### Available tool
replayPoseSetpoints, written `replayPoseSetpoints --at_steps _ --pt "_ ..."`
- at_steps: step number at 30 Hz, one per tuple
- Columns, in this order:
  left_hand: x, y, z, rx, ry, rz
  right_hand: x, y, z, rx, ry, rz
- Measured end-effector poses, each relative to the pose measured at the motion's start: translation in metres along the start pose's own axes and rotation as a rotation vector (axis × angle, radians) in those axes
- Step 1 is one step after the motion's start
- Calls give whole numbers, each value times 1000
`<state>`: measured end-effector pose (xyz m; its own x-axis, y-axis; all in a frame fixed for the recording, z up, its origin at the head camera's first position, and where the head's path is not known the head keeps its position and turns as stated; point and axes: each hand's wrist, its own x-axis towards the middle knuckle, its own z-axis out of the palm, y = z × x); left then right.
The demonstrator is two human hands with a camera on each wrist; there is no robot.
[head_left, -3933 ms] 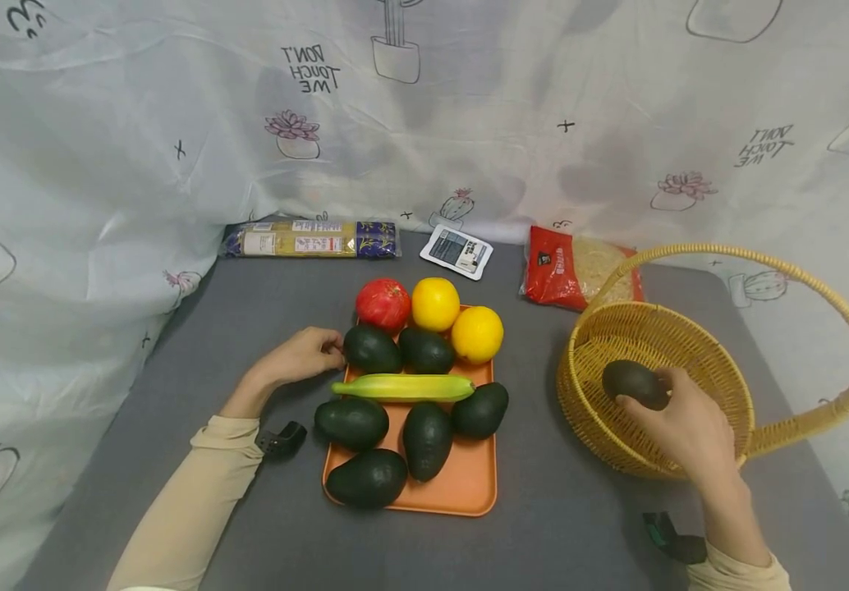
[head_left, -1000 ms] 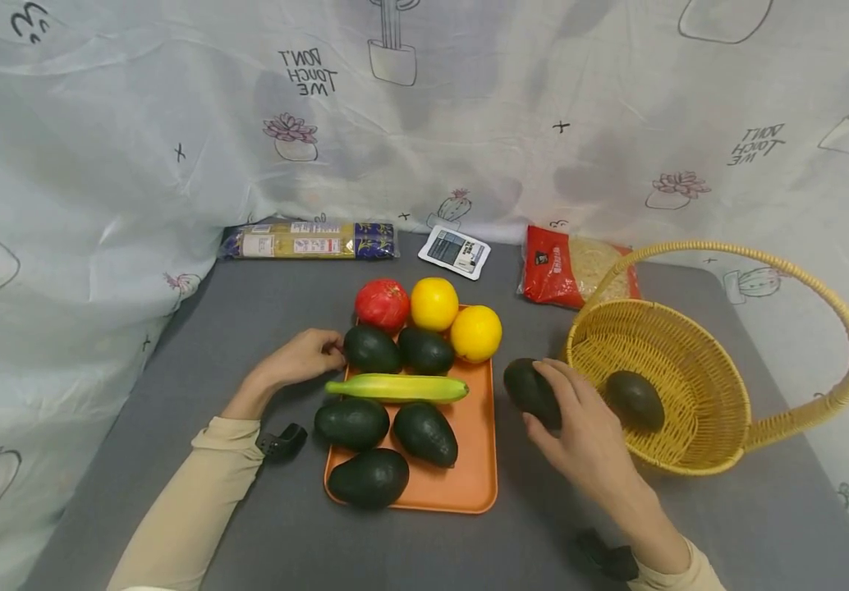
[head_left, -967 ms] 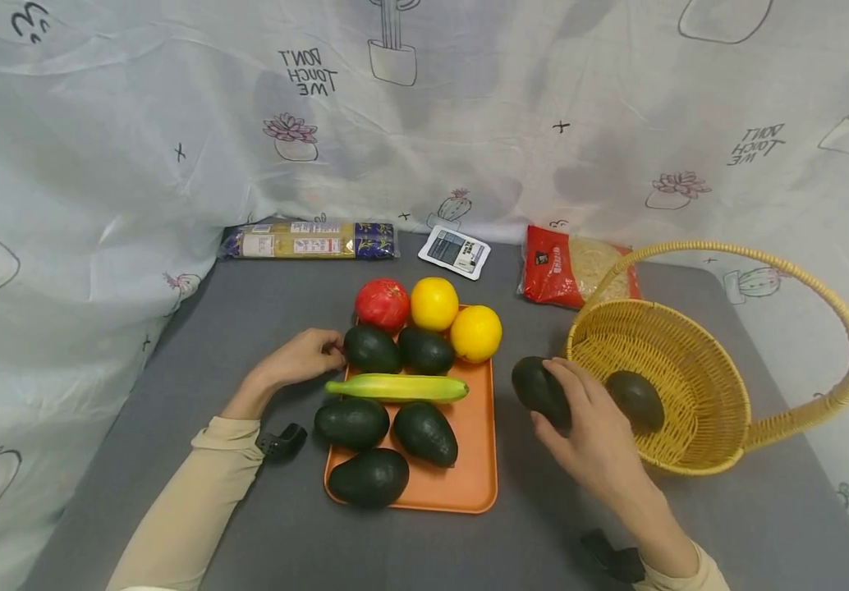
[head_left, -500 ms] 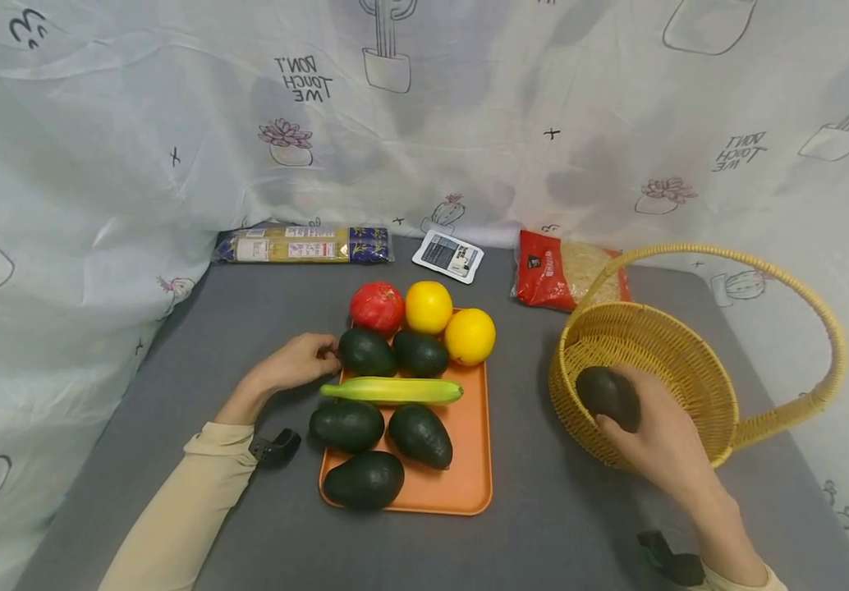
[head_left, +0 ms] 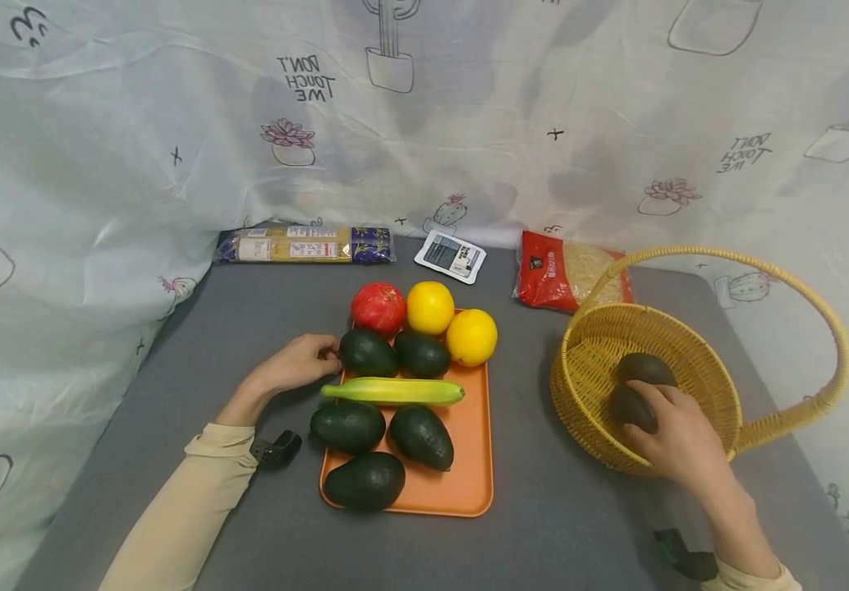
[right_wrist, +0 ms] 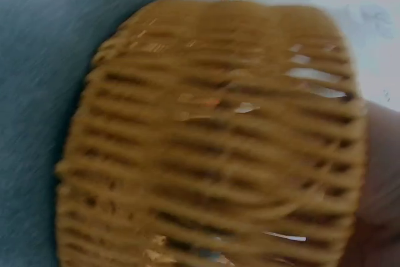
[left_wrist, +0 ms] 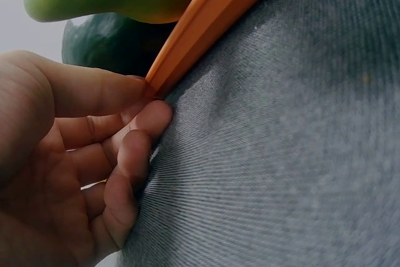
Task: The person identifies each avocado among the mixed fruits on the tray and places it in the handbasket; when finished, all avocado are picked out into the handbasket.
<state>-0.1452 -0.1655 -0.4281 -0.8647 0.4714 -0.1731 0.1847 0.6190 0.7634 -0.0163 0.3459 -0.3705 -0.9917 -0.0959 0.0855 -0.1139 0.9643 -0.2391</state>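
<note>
My left hand (head_left: 295, 364) pinches the left rim of the orange tray (head_left: 465, 484) between thumb and forefinger; the left wrist view shows the fingertips at the tray's corner (left_wrist: 164, 78). Inside the yellow wicker basket (head_left: 690, 351), my right hand (head_left: 686, 435) grips a dark green avocado (head_left: 627, 408). Another avocado (head_left: 646, 368) lies in the basket just behind it. The basket's woven wall (right_wrist: 219, 123) fills most of the right wrist view and hides most of that hand. On the tray are several avocados (head_left: 364, 481) and a green-yellow banana (head_left: 395, 391).
A red pomegranate (head_left: 378, 308) and two oranges (head_left: 472, 337) sit at the tray's far end. Behind are a pasta pack (head_left: 306, 245), a white packet (head_left: 450, 256) and a red bag (head_left: 546, 271). The basket's tall handle (head_left: 831, 328) arches over its right side.
One avocado was left in the basket, and the one from the tray's right edge was carried right into it by my right hand. My left hand stays at the tray rim.
</note>
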Motion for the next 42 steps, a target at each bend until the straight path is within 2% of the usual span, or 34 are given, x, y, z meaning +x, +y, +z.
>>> replayPoseSetpoints --at_steps 5,11,15,18,20,22,23,25,28,31,36,39,42 --pt "1 0 0 -2 3 6 -1 12 -2 -38 -70 109" --pt "2 1 -2 4 5 -8 1 11 -6 -54 -129 148" --pt "3 3 -3 5 1 -7 -1 2 -7 -62 -63 149" --pt "3 3 -4 5 -1 0 -2 -17 -8 -35 85 125" --pt "3 3 -4 6 1 1 -1 -36 -7 -4 213 61" --pt "2 3 -4 10 2 2 1 -58 -2 24 322 -43" --pt "2 3 -4 12 2 2 2 -68 2 36 362 -110" --pt "1 2 -3 12 1 1 3 -90 9 55 380 -237" --pt "0 1 -1 8 -1 5 4 -120 22 88 307 -411" --pt "0 -1 0 7 3 6 3 -146 34 111 189 -574" --pt "0 -3 2 9 1 0 3 -175 57 79 59 -854" --pt "0 -3 1 7 -1 -5 2 -182 69 36 9 -915" --pt "-1 -2 1 9 1 0 4 -184 74 22 -14 -901"
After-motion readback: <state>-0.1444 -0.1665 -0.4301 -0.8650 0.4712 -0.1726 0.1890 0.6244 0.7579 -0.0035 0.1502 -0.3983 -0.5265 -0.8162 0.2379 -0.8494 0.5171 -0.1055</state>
